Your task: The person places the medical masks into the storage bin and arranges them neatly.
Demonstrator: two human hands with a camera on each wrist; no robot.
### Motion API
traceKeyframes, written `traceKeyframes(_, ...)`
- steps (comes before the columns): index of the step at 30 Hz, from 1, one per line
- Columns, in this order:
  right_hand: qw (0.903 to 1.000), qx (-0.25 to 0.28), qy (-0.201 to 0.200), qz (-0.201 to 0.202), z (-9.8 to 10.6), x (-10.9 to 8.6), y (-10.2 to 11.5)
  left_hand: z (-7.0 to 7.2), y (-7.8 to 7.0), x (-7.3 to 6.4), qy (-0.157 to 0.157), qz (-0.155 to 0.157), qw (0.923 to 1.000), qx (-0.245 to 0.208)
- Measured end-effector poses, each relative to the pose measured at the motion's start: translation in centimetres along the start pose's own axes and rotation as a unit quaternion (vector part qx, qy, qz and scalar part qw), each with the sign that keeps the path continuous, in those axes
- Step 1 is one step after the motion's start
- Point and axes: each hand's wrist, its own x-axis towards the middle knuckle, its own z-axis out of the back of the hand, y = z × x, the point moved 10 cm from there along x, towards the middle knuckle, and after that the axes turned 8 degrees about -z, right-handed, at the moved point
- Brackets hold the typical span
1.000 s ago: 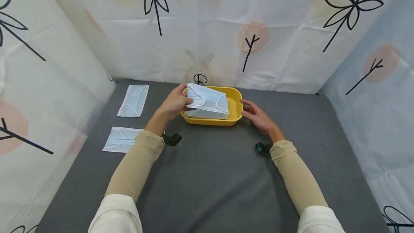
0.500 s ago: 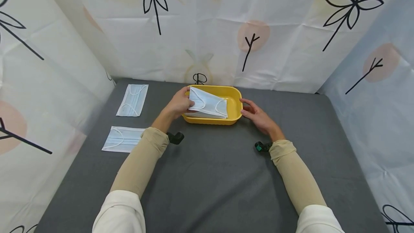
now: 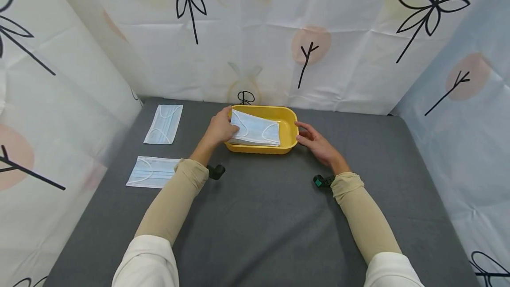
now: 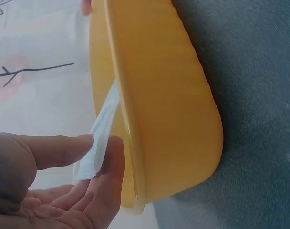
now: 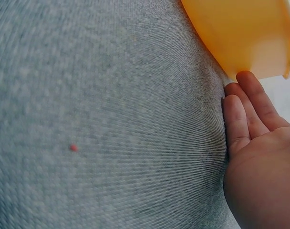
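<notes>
A yellow plastic tray (image 3: 287, 133) stands at the back middle of the table, with light blue face masks (image 3: 255, 128) stacked in its left part. At the tray's left end my left hand (image 3: 221, 126) pinches a face mask (image 4: 103, 126); in the left wrist view the thumb lies on top and the fingers underneath, just inside the rim. The mask's other end slants down behind the tray wall. My right hand (image 3: 317, 144) rests against the tray's right end. Its fingers (image 5: 257, 98) are fairly straight along the tray's outer wall in the right wrist view.
Two more face masks lie on the grey table (image 3: 271, 216) at the left: one mask (image 3: 164, 124) at the back, another mask (image 3: 152, 172) nearer, partly behind the left sleeve. White patterned cloth (image 3: 255, 34) hangs close behind the tray and along both sides.
My left hand has come down and slightly right, lowering the mask from above the rim onto the stack in the tray. The right hand has stayed at the tray's right end.
</notes>
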Motion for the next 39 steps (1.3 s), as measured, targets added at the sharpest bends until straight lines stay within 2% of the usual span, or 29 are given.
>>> traceKeyframes(2,1.0000,-0.002,-0.001,-0.001,0.0,0.0,0.0,0.2,0.0,-0.1,-0.004,0.002,0.9999,0.014)
traceKeyframes(7,1.0000,-0.001,-0.003,-0.008,-0.1,-0.1,0.0,0.5,-0.3,-0.6,-0.024,-0.003,0.9997,0.010)
traceKeyframes(13,0.9999,0.001,-0.006,-0.009,-0.1,-0.1,0.0,1.2,-1.3,-1.2,-0.074,-0.054,0.9949,0.043)
traceKeyframes(17,0.9999,-0.002,-0.009,-0.006,-0.2,-0.2,0.1,1.5,-1.3,-1.4,-0.089,-0.076,0.9911,0.065)
traceKeyframes(25,1.0000,0.001,-0.008,-0.002,-0.2,-0.2,0.1,1.2,0.7,-1.4,-0.086,-0.077,0.9853,0.126)
traceKeyframes(32,1.0000,0.000,-0.009,-0.001,-0.3,-0.2,0.1,1.6,2.5,-1.5,-0.110,-0.080,0.9747,0.177)
traceKeyframes(36,1.0000,-0.001,-0.009,-0.003,-0.2,-0.2,0.1,1.9,3.7,-1.7,-0.116,-0.067,0.9742,0.182)
traceKeyframes(39,1.0000,0.002,-0.009,-0.004,-0.2,-0.2,0.1,2.0,4.9,-1.7,-0.108,-0.047,0.9761,0.182)
